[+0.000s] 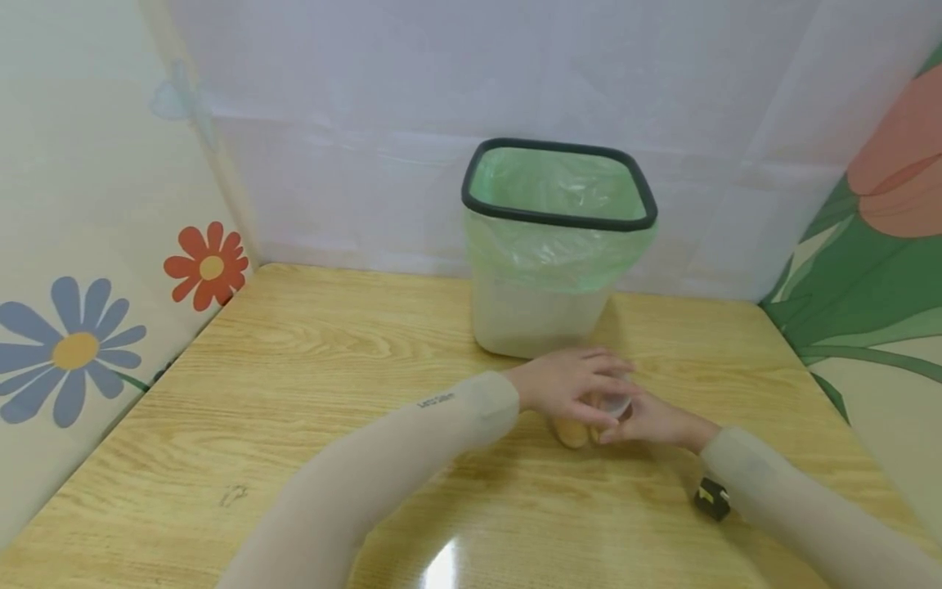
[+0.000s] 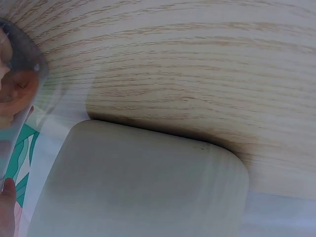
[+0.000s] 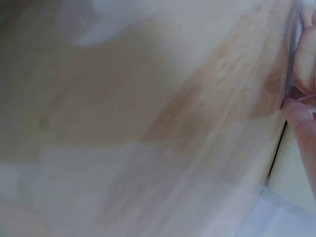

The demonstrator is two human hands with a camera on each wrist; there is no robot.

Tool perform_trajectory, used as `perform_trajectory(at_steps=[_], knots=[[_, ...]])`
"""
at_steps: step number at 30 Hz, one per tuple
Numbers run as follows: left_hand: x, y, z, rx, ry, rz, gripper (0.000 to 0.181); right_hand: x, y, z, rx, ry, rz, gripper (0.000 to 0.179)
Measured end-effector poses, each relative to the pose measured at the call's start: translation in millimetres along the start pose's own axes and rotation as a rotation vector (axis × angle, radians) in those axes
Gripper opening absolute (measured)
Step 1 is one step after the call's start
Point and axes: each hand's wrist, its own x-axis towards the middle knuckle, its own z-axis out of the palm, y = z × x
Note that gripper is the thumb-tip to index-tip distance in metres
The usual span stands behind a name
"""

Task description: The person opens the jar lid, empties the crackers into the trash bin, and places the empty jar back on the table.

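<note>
In the head view my left hand point(image 1: 577, 383) and right hand point(image 1: 655, 421) meet in front of the bin, around a clear plastic cup point(image 1: 615, 404). My left thumb and fingers grip the cup from the left, partly covering it. From the right, my right thumb and fingers hold it. A rounded tan piece point(image 1: 570, 432) shows below my left hand, partly hidden. The left wrist view has clear plastic point(image 2: 38, 52) at its left edge, with orange-tan shapes seen through it. Right-hand fingers point(image 3: 299, 114) pinch a clear edge in the right wrist view.
A pale bin point(image 1: 540, 315) with a black rim and green liner bag point(image 1: 552, 249) stands behind the hands. A small black object point(image 1: 711, 499) is by my right sleeve. The wood-grain table point(image 1: 353, 343) meets a white cloth backdrop point(image 1: 331, 164) and flower-patterned side panels.
</note>
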Motion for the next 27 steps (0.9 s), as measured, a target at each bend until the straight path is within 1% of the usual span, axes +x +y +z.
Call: perform_trajectory(at_steps=[6, 11, 15, 21, 27], knots=[[-1.0, 4.7, -3.4, 0.019, -0.004, -0.025, 0.055, 1.4, 1, 0, 0.012, -0.015, -0.01, 0.045], [-1.3, 8.2, -3.0, 0.056, 0.016, -0.046, 0.055, 2.2, 3, 0, 0.011, -0.023, -0.043, 0.044], [-1.7, 10.8, -1.9, 0.074, 0.034, -0.069, 0.054, 3.1, 4, -1, 0.023, -0.034, -0.074, 0.04], [-2.2, 13.7, -1.0, 0.106, 0.053, -0.086, 0.052, 3.6, 6, 0, 0.022, -0.034, -0.095, 0.034], [-1.6, 16.0, -0.1, 0.127, 0.04, -0.122, 0.053, 3.3, 7, 0, 0.032, -0.016, -0.097, 0.044]])
